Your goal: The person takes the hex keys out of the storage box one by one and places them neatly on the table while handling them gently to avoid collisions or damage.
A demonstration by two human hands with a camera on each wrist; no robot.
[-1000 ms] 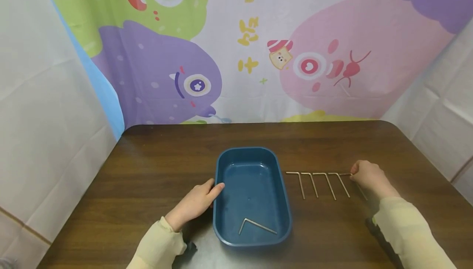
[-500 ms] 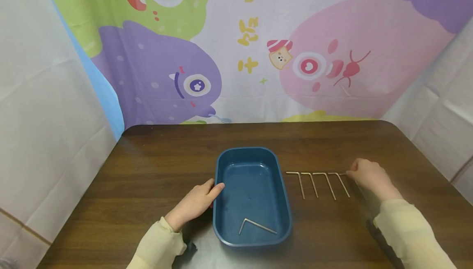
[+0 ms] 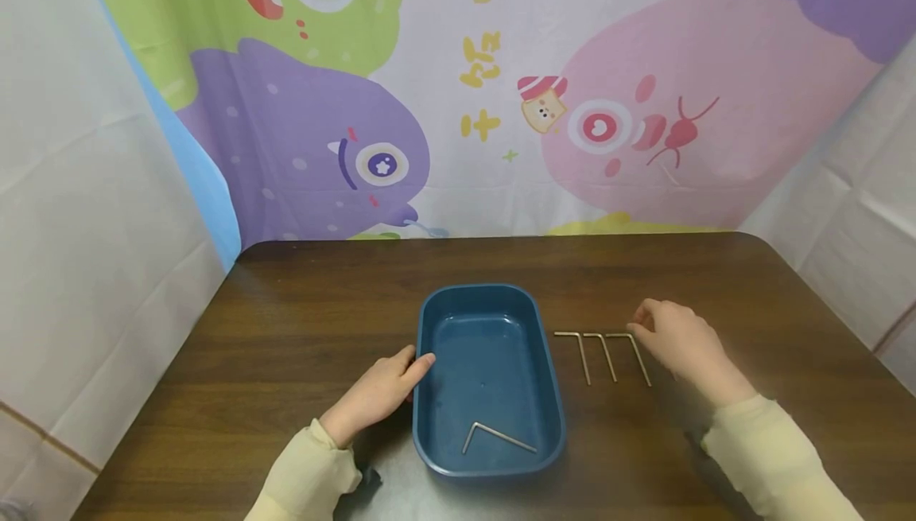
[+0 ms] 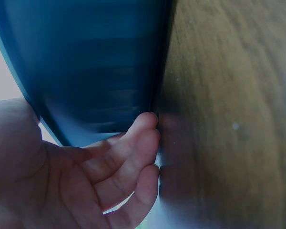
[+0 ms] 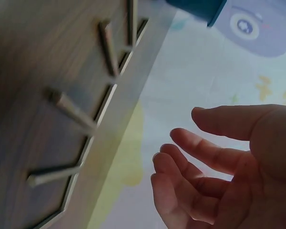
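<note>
My left hand (image 3: 379, 390) holds the left side of a blue plastic tray (image 3: 483, 354), thumb over the rim and fingers (image 4: 145, 143) against the outside wall. One L-shaped hex key (image 3: 505, 438) lies in the tray's near end. To the right of the tray, hex keys lie in a row on the table, among them a left one (image 3: 583, 358), a middle one (image 3: 607, 358) and a third (image 3: 640, 360). My right hand (image 3: 680, 342) hovers by the third, thumb and fingers apart and nothing between them. It hides the row's right end in the head view; the right wrist view shows several hex keys (image 5: 71, 110).
The dark wooden table (image 3: 308, 306) has a rounded far edge. Behind it hangs a cartoon-printed cloth (image 3: 494, 179). Pale cloth walls (image 3: 107, 211) stand on both sides.
My right hand has moved left along the row, away from the rightmost hex key, and now covers the fourth too. The left hand and the tray have stayed put.
</note>
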